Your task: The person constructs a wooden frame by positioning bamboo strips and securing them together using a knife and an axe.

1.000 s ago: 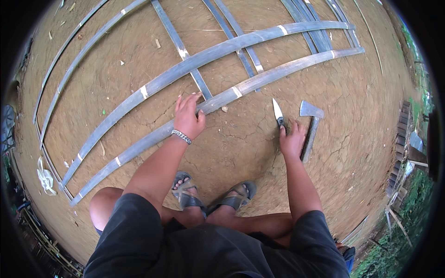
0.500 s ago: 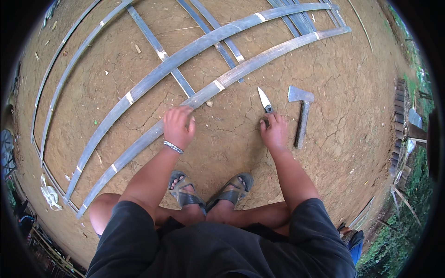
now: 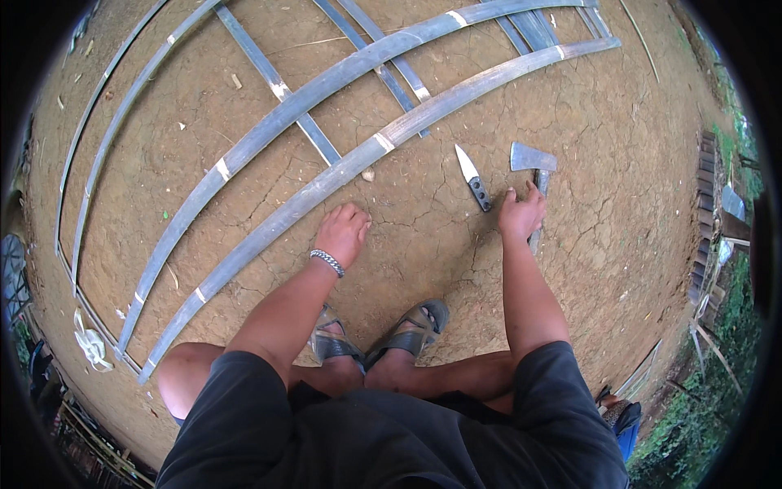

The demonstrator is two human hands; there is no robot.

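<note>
My right hand point(image 3: 521, 216) hovers over the wooden handle of an axe point(image 3: 542, 178), its thumb and forefinger apart and no grip visible. The grey axe head points away from me. Left of that hand, a knife point(image 3: 479, 192) with a bright blade and a black, holed handle lies loose on the ground. My left hand point(image 3: 342, 235), a chain bracelet at its wrist, has its fingers curled with nothing seen in them. It is just on the near side of the closest long split bamboo strip point(image 3: 314, 192), apart from it.
Another long bamboo strip point(image 3: 265, 130) curves beyond the nearest one, crossed by shorter slats point(image 3: 252, 50). Thinner strips run along the far left. A white bundle of cord point(image 3: 91, 342) lies at left on cracked earth. My sandalled feet point(image 3: 415, 330) are below my hands.
My right hand has let go of the knife and moved right to the axe handle. My left hand has come off the nearest bamboo strip, moving right and slightly nearer, fingers curling.
</note>
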